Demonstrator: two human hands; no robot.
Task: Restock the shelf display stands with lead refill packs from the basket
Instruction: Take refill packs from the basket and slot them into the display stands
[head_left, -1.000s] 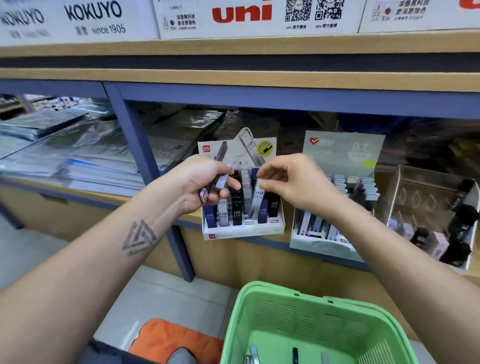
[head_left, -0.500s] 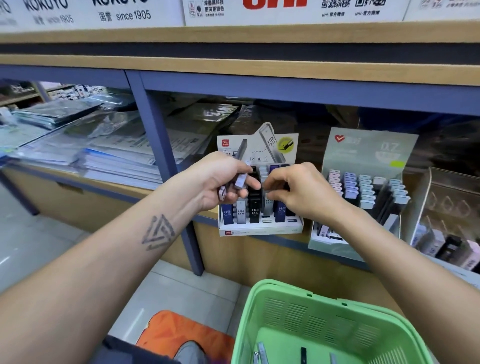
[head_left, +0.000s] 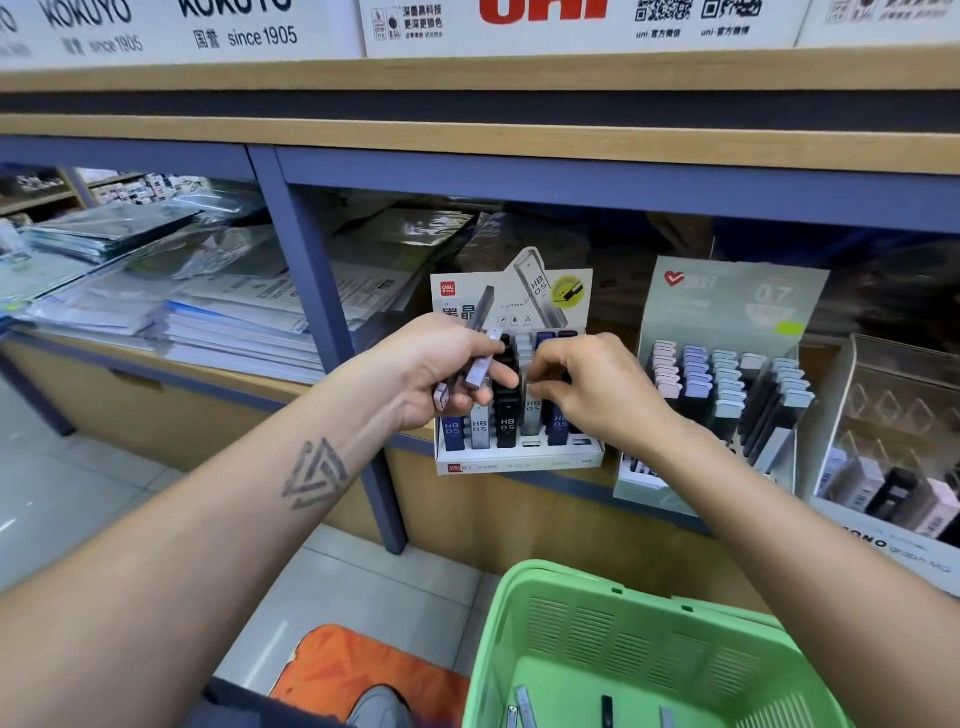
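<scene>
stationery shop shelving, blue uprights, wooden shelf (head_left: 467, 137) edge, brand signs above; we stand close in.

left hand (head_left: 441, 376): our grip is closed round a small bundle of lead refill packs (head_left: 480, 358), dark and lilac, fanned between thumb and fingers, held just in front of the white display stand (head_left: 519, 457).

right hand (head_left: 597, 395): fingers curled down over the middle rows of that stand, pinching at the top of a pale pack (head_left: 531, 415); we judge it is being seated in its slot, though the fingertips hide the contact.

stand contents: rows of blue, grey and black packs marked hb 0.5, upright, closely set.

beside it, to the right: a grey-green stand (head_left: 727, 312) marked 0.7 with pastel packs, then a clear tray of mixed packs.

below: green basket (head_left: 623, 623), a few packs lying loose on its floor.

risks, as we judge them: the fanned bundle could slip from the left grip, since several slim packs share one hold; pressing a pack down askew could tip its close neighbours; 0.5 stock could land in the 0.7 stand.
</scene>
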